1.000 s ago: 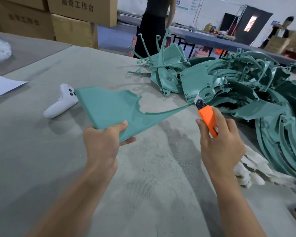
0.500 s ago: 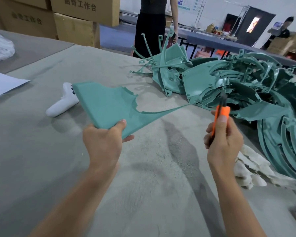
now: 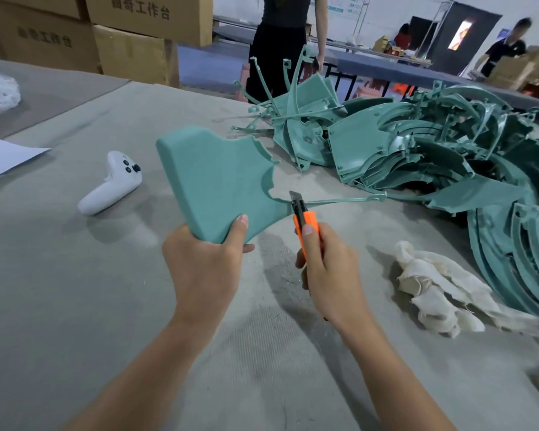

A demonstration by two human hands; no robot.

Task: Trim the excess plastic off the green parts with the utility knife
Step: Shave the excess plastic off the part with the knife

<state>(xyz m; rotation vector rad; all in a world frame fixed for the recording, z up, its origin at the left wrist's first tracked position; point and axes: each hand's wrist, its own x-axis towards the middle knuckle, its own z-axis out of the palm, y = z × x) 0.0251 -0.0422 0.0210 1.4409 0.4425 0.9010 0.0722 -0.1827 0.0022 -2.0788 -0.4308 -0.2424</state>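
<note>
My left hand (image 3: 204,269) grips the near corner of a flat green plastic part (image 3: 218,181), holding it tilted above the table. A thin green strip of excess plastic (image 3: 339,200) runs from its right tip toward the pile. My right hand (image 3: 330,272) holds an orange utility knife (image 3: 305,222) with the blade up. The blade tip touches the part where the thin strip begins.
A large heap of green parts (image 3: 433,144) fills the table's right side. A white game controller (image 3: 112,185) lies to the left, a crumpled white cloth (image 3: 439,287) to the right. White paper (image 3: 3,157) sits at the far left. A person (image 3: 280,42) stands behind the table; cardboard boxes (image 3: 131,51) are stacked at back left.
My right hand has brought the knife in from the pile to the part's right tip. My left hand has tipped the part more upright and moved it toward the middle.
</note>
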